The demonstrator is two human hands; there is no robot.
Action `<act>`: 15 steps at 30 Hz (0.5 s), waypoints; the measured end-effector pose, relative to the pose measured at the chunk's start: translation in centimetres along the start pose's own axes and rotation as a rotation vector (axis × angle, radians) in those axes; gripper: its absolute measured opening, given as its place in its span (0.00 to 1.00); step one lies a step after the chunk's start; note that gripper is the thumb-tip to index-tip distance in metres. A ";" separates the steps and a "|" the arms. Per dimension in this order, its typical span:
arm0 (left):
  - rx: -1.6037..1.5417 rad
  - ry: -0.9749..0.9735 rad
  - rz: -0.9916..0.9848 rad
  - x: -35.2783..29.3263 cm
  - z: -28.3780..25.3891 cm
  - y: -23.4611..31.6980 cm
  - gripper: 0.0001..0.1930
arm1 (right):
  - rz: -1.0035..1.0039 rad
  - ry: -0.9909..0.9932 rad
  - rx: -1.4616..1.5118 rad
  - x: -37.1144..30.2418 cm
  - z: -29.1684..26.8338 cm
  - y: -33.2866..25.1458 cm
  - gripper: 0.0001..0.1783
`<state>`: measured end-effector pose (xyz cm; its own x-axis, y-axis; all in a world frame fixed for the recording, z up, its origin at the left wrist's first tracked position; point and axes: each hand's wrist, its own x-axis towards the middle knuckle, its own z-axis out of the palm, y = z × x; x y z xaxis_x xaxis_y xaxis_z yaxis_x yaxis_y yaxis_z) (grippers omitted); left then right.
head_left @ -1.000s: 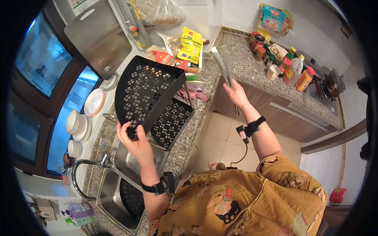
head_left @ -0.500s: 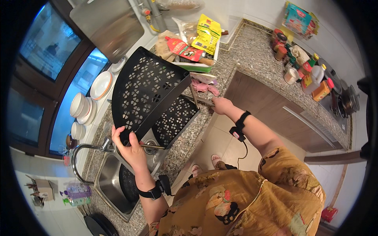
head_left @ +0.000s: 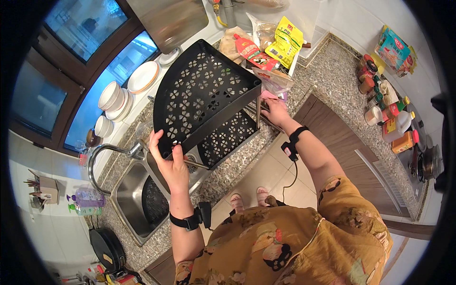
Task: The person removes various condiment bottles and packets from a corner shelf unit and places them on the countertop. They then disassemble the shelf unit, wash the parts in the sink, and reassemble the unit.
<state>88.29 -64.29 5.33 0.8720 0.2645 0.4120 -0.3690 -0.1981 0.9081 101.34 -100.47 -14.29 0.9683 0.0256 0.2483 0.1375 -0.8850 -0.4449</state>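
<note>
A black two-tier corner shelf (head_left: 204, 88) with clover-shaped cutouts stands over the sink edge, its upper tier tilted above the lower tier (head_left: 228, 135). My left hand (head_left: 172, 159) grips the upper tier's near corner, with thumb and fingers on either side of the rim. A metal post (head_left: 195, 164) sticks out beside that hand. Past the shelf's right corner, my right hand (head_left: 276, 114) reaches over the counter with fingers apart, next to a pink cloth (head_left: 269, 95) and thin metal rods (head_left: 268, 122). Its fingertips are partly hard to make out.
Left of the shelf are a steel sink (head_left: 137, 199) with a dark pan inside, and a curved faucet (head_left: 95, 161). White bowls and plates (head_left: 142, 77) line the window ledge. Food packets (head_left: 285, 42) fill a tray behind. Bottles and jars (head_left: 394, 123) stand at right.
The view has shifted, so the whole scene sits further right. My right hand has moved from the counter edge toward the pink cloth and its fingers have spread. The left hand keeps its grip.
</note>
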 end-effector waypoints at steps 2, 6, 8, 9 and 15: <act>-0.058 -0.019 -0.046 -0.1 0.0 0.0 0.32 | -0.166 0.034 0.020 -0.6 -1.3 0.0 0.22; -0.194 -0.076 -0.075 -1.4 0.5 -0.1 0.53 | 0.091 0.218 0.400 -3.3 -6.0 -2.9 0.12; -0.194 -0.087 -0.097 -1.7 -0.1 -1.9 0.45 | 0.029 0.362 0.513 -4.2 -9.5 -6.8 0.11; -0.217 -0.090 -0.195 -2.0 -0.5 -3.4 0.42 | -0.001 0.432 0.568 -4.8 -11.8 -9.5 0.10; -0.224 -0.298 -0.399 -0.5 -1.1 -2.2 0.12 | -0.593 0.383 0.327 -7.4 -18.4 -26.5 0.12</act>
<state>88.31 -62.98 3.20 0.9997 -0.0072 0.0230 -0.0224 0.0774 0.9967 86.67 -85.77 11.47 0.5821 0.2368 0.7779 0.7223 -0.5898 -0.3610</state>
